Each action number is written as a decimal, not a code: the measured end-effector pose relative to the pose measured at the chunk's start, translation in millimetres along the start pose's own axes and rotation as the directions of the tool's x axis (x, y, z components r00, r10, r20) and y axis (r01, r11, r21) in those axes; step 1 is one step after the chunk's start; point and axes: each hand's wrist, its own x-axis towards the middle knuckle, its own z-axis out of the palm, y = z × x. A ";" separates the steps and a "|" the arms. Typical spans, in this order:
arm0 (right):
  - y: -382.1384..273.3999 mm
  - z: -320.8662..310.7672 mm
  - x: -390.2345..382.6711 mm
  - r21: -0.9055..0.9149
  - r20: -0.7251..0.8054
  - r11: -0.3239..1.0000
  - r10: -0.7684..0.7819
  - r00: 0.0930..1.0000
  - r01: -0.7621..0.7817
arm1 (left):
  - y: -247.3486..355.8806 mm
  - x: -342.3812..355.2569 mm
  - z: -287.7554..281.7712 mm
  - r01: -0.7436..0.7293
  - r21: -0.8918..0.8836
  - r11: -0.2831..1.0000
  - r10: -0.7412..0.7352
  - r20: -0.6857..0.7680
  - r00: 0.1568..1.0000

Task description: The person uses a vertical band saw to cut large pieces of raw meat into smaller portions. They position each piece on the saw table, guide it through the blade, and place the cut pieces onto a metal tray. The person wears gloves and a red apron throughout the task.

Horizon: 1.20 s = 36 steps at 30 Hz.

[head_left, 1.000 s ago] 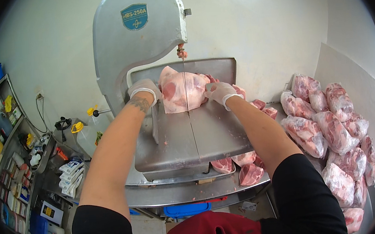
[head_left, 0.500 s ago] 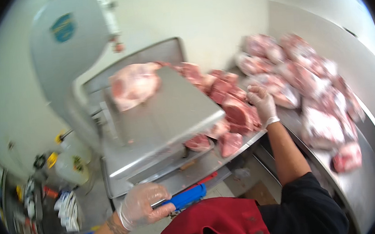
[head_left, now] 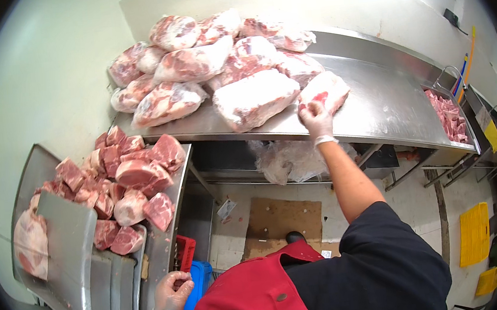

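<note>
My right hand (head_left: pixel 317 119), in a clear glove, grips the near end of a pale, fatty meat cut (head_left: pixel 333 90) at the right of a pile on the steel table. Red flesh shows by the fingertips. Low at the left, my gloved left hand (head_left: pixel 172 295) hovers by the band saw table's edge (head_left: pixel 162 265). Its fingers curl loosely, thumb apart, and I see nothing held. Cut red meat chunks (head_left: pixel 134 175) are heaped on the saw table. A large pale cut (head_left: pixel 31 244) lies beyond the sliding steel plate (head_left: pixel 68 238).
Bagged meat cuts (head_left: pixel 191 62) are piled on the long steel table (head_left: pixel 384 103). A meat-filled tray (head_left: pixel 469 144) sits at its right end. Clear plastic (head_left: pixel 291 161) hangs beneath. Flattened cardboard (head_left: pixel 279 221) lies on the floor, and a blue bin (head_left: pixel 198 285) stands by my left hand.
My view has swung right, toward the long table. My right hand has gone from beside the cut chunks to the pale cut and grips it. My left hand's fingers are more curled.
</note>
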 end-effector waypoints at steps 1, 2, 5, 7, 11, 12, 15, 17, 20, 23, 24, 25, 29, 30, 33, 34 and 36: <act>14.9 -17.7 31.1 -0.053 -0.065 0.997 0.045 0.997 -0.048 | 6.4 18.7 10.9 -0.009 -0.017 1.000 0.010 0.047 0.999; 31.9 -38.9 60.7 -0.193 -0.081 0.977 0.074 0.994 -0.089 | 12.8 43.6 26.0 0.057 -0.034 0.998 -0.053 0.109 0.993; 87.6 -76.0 151.9 -0.242 -0.036 0.945 0.219 0.975 -0.221 | 35.3 131.1 91.3 0.068 -0.043 0.997 -0.056 0.229 0.972; 128.7 -89.8 203.1 -0.215 0.055 0.949 0.247 0.967 -0.230 | 54.7 196.5 146.0 0.075 0.019 0.997 -0.077 0.315 0.946; 191.7 -95.3 280.9 0.026 0.157 0.855 0.508 0.847 -0.518 | 105.2 316.5 266.6 0.140 -0.113 0.984 -0.074 0.458 0.886; 201.6 -103.8 291.8 0.004 0.296 0.853 0.497 0.816 -0.521 | 118.3 344.9 294.6 0.172 -0.121 0.978 -0.098 0.461 0.882; 214.3 -100.4 316.0 -0.045 0.634 0.838 0.445 0.633 -0.544 | 152.8 419.9 367.9 0.169 -0.149 0.974 -0.093 0.418 0.904; 218.4 -99.6 315.2 -0.072 0.637 0.829 0.466 0.614 -0.555 | 174.5 467.3 404.1 0.259 -0.203 0.944 -0.135 0.480 0.867; 227.1 -104.2 307.7 0.027 0.756 0.705 0.449 0.476 -0.709 | 193.7 506.6 442.3 0.210 -0.204 0.956 -0.074 0.525 0.848; 244.1 -113.4 291.3 0.029 0.725 0.714 0.467 0.506 -0.699 | 198.2 524.3 459.4 0.235 -0.310 0.921 -0.028 0.548 0.836; 249.2 -112.3 290.8 0.043 0.723 0.728 0.450 0.524 -0.684 | 196.9 525.2 463.6 0.255 -0.401 0.880 0.009 0.549 0.836; 253.1 -116.8 291.8 0.081 0.768 0.732 0.387 0.510 -0.677 | 195.7 524.6 468.6 0.245 -0.467 0.849 0.051 0.535 0.843; 258.1 -120.9 283.3 0.142 0.875 0.739 0.217 0.432 -0.659 | 187.1 498.3 479.9 0.236 -0.695 0.679 0.069 0.381 0.922; 257.7 -121.2 280.5 0.089 0.871 0.725 0.276 0.407 -0.683 | 185.2 490.0 475.2 0.319 -0.672 0.668 -0.023 0.410 0.912; 258.9 -108.5 283.0 -0.077 0.813 0.640 0.485 0.324 -0.764 | 178.8 462.8 466.6 0.400 -0.650 0.647 -0.150 0.405 0.902; 260.2 -95.3 294.1 -0.067 0.797 0.665 0.484 0.361 -0.744 | 176.7 456.1 465.8 0.389 -0.668 0.635 -0.159 0.379 0.912; 266.0 -61.0 308.6 -0.032 0.701 0.668 0.545 0.460 -0.743 | 174.4 448.9 469.9 0.332 -0.702 0.630 -0.168 0.294 0.941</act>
